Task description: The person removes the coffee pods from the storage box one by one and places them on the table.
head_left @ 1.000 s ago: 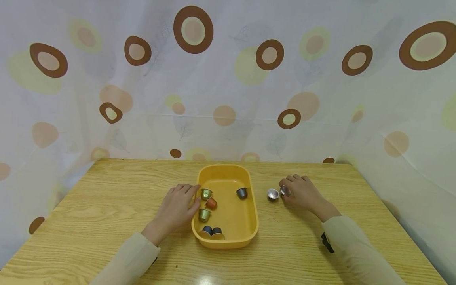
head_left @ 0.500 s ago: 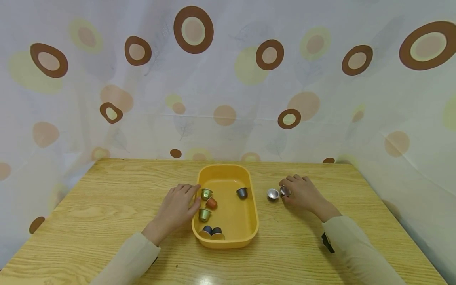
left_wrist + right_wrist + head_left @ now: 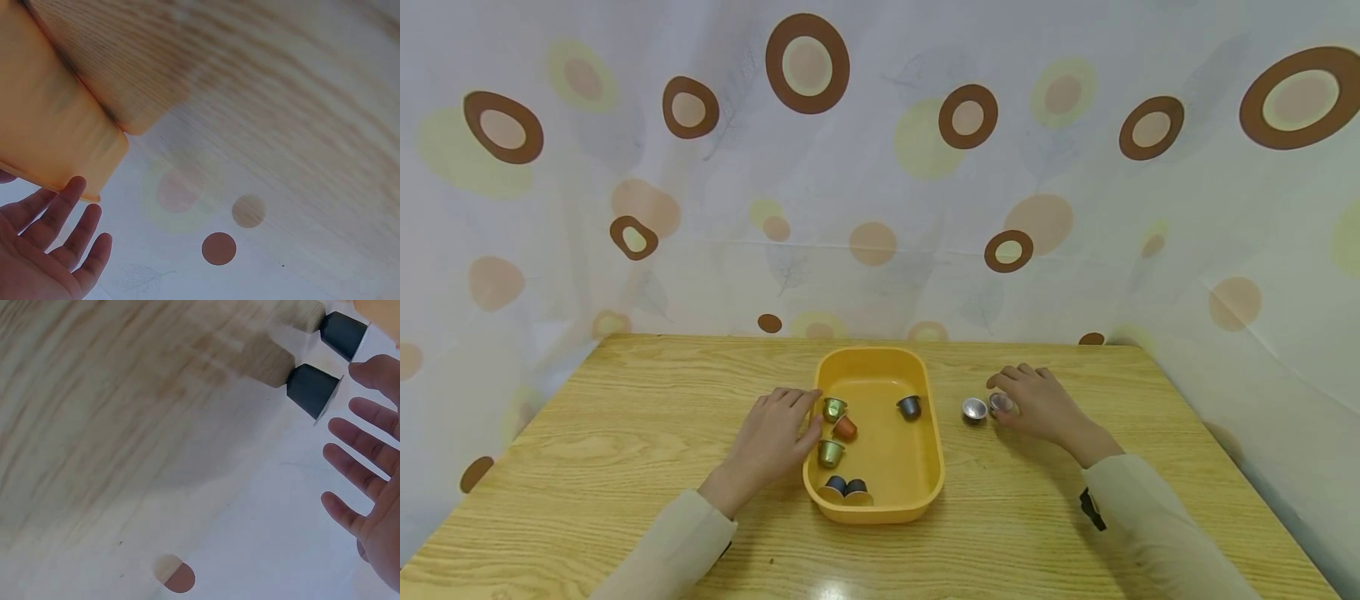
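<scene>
Two neighbouring capsules (image 3: pixel 974 410) could, we judge, topple if the right hand (image 3: pixel 1037 407), loose-fingered like the left hand (image 3: pixel 773 433), bumps one.

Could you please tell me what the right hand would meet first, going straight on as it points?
The right hand would probably meet the nearer silver-topped coffee capsule first, lying close by; the exact gap is unclear.

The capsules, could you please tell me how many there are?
8: in the tray, two green capsules, one orange, three dark; on the table, two more by the right hand. Some may be hidden.
</scene>
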